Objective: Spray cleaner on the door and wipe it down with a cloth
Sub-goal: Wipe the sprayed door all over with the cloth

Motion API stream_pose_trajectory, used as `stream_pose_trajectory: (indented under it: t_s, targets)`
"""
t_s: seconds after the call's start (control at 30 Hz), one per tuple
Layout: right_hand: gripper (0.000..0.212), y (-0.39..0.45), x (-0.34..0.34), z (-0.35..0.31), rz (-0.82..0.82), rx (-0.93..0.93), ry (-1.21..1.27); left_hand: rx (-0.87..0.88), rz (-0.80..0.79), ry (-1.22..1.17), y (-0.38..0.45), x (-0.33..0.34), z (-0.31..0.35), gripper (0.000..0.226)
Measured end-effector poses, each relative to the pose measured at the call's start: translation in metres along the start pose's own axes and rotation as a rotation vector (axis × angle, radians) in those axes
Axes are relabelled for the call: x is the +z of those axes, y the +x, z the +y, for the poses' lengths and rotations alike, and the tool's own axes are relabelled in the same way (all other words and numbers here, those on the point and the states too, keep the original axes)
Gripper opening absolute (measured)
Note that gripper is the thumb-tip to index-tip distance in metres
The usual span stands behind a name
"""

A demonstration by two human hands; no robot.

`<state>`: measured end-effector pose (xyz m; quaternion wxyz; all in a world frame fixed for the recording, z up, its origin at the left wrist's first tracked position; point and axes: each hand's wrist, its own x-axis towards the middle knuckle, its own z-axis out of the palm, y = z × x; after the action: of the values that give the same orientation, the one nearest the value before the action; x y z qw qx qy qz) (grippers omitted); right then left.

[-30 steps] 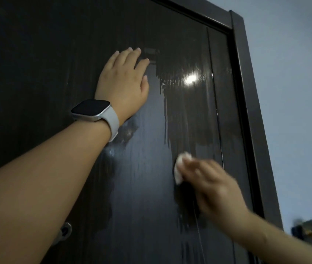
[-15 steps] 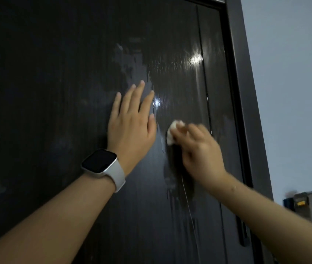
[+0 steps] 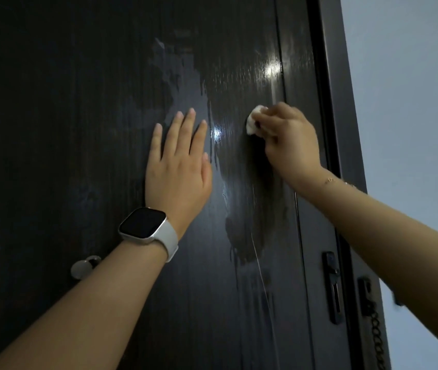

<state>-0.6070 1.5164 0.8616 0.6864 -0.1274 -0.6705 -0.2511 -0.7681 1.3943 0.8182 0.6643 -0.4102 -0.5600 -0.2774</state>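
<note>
A dark glossy door (image 3: 65,129) fills most of the view, with wet streaks and smeared patches in its middle. My left hand (image 3: 177,166) lies flat on the door with straight fingers, a white-strapped watch on its wrist. To its right my right hand (image 3: 287,140) grips a small white cloth (image 3: 252,121) and presses it against the door near the right edge. Most of the cloth is hidden under my fingers. No spray bottle is in view.
The dark door frame (image 3: 335,102) runs down the right side, with a pale wall (image 3: 413,102) beyond it. A black latch plate (image 3: 332,287) and a security chain (image 3: 375,329) sit low on the frame. A round metal lock cover (image 3: 84,267) shows near my left forearm.
My right hand has carried the cloth up and to the right across the wet area, leaving a wiped dark patch below. My left hand stays flat on the door.
</note>
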Motion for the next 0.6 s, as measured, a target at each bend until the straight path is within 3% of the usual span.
stream_pose_trajectory:
  t_s: [0.1,0.23,0.3,0.4,0.5,0.6]
  targets:
    - [0.048,-0.056,0.0,-0.011,0.004,-0.012,0.02,0.001,0.022,-0.008,0.0,0.001,0.001,0.052]
    - [0.052,-0.179,-0.018,-0.026,-0.124,-0.077,0.111,-0.001,0.023,-0.026,0.0,0.0,0.001,0.052]
    - [0.05,-0.197,-0.028,-0.027,-0.175,-0.108,0.111,0.003,0.017,-0.022,0.0,-0.001,0.002,0.052]
    - [0.048,-0.143,-0.033,-0.014,-0.218,-0.101,0.071,0.01,0.01,-0.012,0.0,-0.001,0.002,0.053]
    - [0.044,-0.065,-0.021,0.015,-0.129,0.011,0.026,0.001,0.003,-0.025,-0.001,-0.002,0.001,0.054]
    - [0.043,-0.044,-0.007,0.023,-0.034,0.065,0.042,0.008,0.008,-0.038,-0.001,-0.002,0.001,0.054]
